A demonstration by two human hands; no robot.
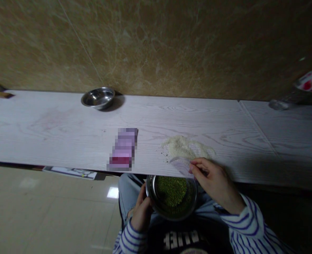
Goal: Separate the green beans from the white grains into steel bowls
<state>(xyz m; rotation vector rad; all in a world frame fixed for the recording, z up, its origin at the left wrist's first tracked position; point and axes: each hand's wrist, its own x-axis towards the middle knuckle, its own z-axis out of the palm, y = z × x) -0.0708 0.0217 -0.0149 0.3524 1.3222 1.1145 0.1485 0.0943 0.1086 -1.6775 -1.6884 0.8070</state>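
My left hand (142, 211) grips the rim of a round metal bowl (152, 201) just below the table's front edge. Small green beans (172, 190), which look like mung beans, lie in the bowl. Between the thumb and fingers of my right hand (211, 180) is a clear plastic protractor (181, 166) with fine markings. It lies low over the table's front edge, above the bowl's far rim. Touching or just beyond its curved edge is a spread pile of white rice-like grains (184, 146), with a few dark specks at its left.
A second metal bowl (98, 98) stands by the marbled wall. A pixelated purple rectangular thing (123, 148) lies left of the grains. A clear plastic bottle (299, 88) with a red and white label is at the far right. Papers (71, 173) show under the table's edge.
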